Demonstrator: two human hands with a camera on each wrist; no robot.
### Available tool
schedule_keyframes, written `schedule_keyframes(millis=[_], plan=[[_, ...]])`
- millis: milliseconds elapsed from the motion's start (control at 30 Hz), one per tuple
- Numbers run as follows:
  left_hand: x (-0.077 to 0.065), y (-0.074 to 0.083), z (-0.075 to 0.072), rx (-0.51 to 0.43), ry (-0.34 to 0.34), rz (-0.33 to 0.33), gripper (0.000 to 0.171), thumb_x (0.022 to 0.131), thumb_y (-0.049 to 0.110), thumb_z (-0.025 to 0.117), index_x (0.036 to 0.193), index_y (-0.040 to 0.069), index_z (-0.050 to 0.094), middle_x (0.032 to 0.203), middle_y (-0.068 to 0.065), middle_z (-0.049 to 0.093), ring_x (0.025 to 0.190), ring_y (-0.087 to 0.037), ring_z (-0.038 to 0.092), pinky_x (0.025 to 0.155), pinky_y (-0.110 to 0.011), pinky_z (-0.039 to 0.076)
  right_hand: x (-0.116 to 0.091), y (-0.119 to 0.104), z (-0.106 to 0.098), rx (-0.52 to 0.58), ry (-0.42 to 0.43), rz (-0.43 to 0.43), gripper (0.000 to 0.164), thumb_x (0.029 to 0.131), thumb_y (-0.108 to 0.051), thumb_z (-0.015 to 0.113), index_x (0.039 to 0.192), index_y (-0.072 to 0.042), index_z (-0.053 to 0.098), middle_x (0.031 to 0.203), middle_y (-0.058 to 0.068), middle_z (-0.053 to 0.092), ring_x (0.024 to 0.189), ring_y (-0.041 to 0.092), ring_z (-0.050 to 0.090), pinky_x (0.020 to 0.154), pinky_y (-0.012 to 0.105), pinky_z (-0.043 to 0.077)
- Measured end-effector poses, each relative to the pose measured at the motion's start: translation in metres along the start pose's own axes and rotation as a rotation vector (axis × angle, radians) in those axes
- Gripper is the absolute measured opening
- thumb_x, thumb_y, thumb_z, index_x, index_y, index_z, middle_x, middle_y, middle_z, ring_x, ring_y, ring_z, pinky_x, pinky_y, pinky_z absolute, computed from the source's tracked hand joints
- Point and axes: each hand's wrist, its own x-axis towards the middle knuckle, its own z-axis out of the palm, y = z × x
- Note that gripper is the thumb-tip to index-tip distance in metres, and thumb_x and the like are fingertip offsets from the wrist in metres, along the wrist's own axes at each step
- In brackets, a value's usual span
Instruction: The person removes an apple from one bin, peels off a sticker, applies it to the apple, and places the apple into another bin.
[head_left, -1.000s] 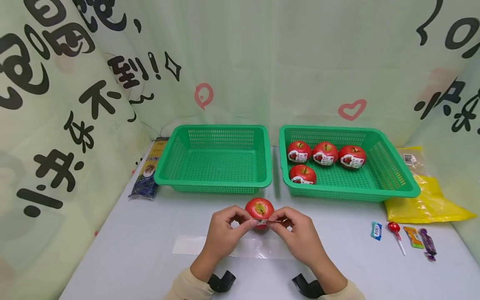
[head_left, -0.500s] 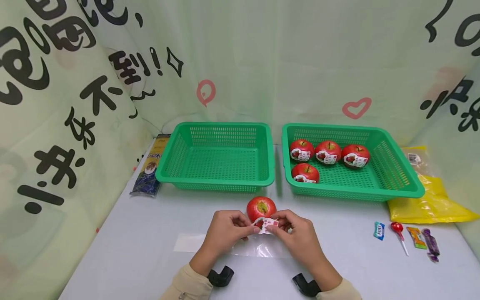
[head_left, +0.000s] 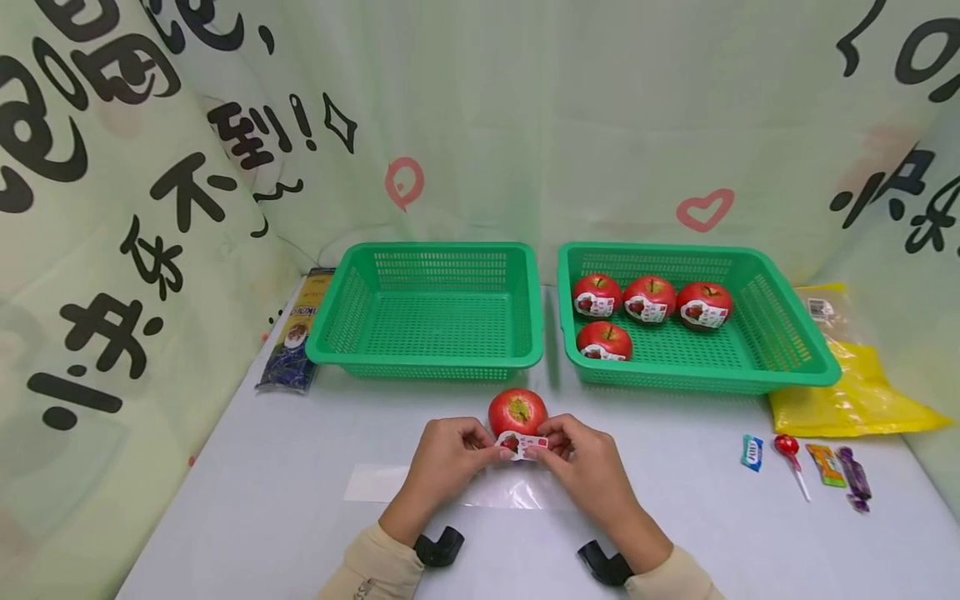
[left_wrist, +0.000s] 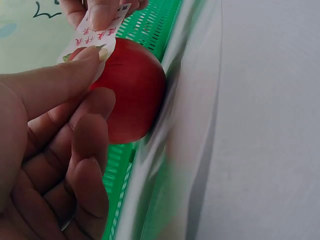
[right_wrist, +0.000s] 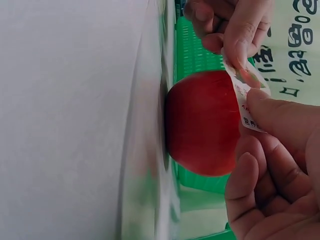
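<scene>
A white printed sticker with a red fruit picture is stretched between both hands. My left hand pinches its left end between thumb and forefinger, and my right hand pinches the other end. Right behind the sticker a red apple stands on the table, stem end up. In the left wrist view the sticker overlaps the upper side of the apple. From the right wrist the apple shows its bare red side, with the sticker at its edge.
A clear plastic strip lies under the hands. Behind are a green basket and a second green basket holding several stickered apples. A yellow bag, a lollipop and wrapped candies lie right; a blue-yellow packet left.
The sticker, seen edge-on a second ago, has turned its printed face up toward the head camera and now lies straighter against the apple's near side. Both hands keep their pinch.
</scene>
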Motion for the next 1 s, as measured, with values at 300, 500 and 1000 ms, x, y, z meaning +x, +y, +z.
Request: schedule_keyframes(millis=[300,500,1000], plan=[[0.0014,-0.0052,0.0022,0.065,0.038,0.000,0.023,0.080,0.024,0.094,0.072,0.016,0.075,0.065,0.010,0.067,0.058,0.001,0.051,0.053,-0.018,0.044,0.0022,-0.0021,0.0010,-0.007,-0.031,0.076,0.024,0.079,-0.007,0.092,0.091,-0.011,0.072,0.073,-0.007,0.065,0.064,-0.002,0.054,0.058,0.019,0.053],[0.0022,-0.0045,0.0032,0.062,0.043,-0.005,0.023,0.081,0.025,0.093,0.073,0.016,0.074,0.063,0.009,0.065,0.057,0.001,0.051,0.052,-0.018,0.043,0.0031,-0.0031,0.0005,0.021,-0.046,0.110,0.021,0.082,-0.006,0.090,0.091,-0.012,0.073,0.076,-0.006,0.068,0.068,-0.001,0.058,0.062,0.020,0.055],[0.0032,-0.0058,0.0063,0.163,0.066,0.029,0.027,0.081,0.031,0.093,0.073,0.017,0.071,0.063,0.010,0.063,0.058,0.001,0.050,0.054,-0.018,0.042,0.0069,-0.0086,-0.0011,0.079,-0.080,0.272,0.058,0.082,-0.015,0.093,0.132,-0.003,0.066,0.076,-0.003,0.071,0.067,0.002,0.062,0.064,0.019,0.055]])
